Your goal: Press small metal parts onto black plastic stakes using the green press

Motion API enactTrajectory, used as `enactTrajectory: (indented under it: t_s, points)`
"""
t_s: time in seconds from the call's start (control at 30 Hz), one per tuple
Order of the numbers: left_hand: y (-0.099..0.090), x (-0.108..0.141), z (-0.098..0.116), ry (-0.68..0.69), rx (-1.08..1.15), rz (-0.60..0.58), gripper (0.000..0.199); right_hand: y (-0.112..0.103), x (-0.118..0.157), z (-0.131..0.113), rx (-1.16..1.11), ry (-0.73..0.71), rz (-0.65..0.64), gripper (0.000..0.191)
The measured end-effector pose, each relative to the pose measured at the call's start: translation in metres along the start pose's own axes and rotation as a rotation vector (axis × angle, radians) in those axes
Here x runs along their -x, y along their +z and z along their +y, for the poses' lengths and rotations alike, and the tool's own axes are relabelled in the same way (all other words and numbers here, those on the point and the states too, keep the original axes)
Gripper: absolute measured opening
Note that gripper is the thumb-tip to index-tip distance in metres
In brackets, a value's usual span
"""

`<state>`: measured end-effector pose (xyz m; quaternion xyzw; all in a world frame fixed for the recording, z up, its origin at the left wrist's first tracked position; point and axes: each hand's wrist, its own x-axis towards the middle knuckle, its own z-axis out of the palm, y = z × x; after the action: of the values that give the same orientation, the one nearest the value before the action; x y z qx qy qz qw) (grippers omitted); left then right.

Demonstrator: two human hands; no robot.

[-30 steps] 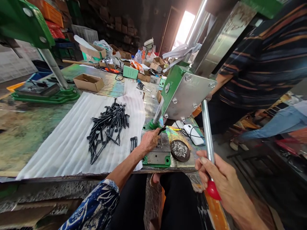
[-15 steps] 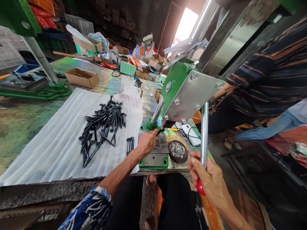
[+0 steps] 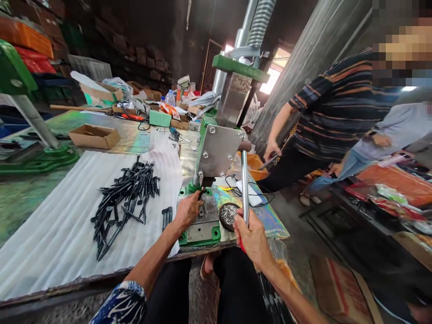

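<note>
Lever (image 3: 245, 184) inside right grip (image 3: 252, 236), knob (image 3: 242, 245) below

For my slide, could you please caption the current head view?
Right hand gripping the lever of a green press, left hand holding a black piece, black pieces piled on white sheeting.

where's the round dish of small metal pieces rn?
Head view, slightly right of centre: the round dish sits just right of the press base, left of the right hand.
</note>
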<state>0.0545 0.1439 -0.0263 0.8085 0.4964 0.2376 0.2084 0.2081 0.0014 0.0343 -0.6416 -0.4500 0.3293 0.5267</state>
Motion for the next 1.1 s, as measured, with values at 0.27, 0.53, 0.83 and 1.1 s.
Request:
enactTrajectory:
  t_s: [0.27,0.53,0.83,1.1]
  points:
    - [-0.004,0.003,0.005,-0.01,-0.028,-0.024,0.031,-0.024,0.025,-0.048,-0.007,0.074,-0.106,0.036]
    - [0.003,0.004,0.001,0.038,-0.061,0.006,0.034,-0.05,0.042,-0.095,0.168,0.017,-0.207,0.026]
    - [-0.002,0.008,0.009,0.012,-0.132,-0.058,0.028,-0.053,0.041,-0.088,0.147,0.074,-0.247,0.029]
    - [-0.007,0.007,0.014,-0.04,-0.061,-0.072,0.024,-0.049,0.04,-0.081,0.093,0.096,-0.148,0.052]
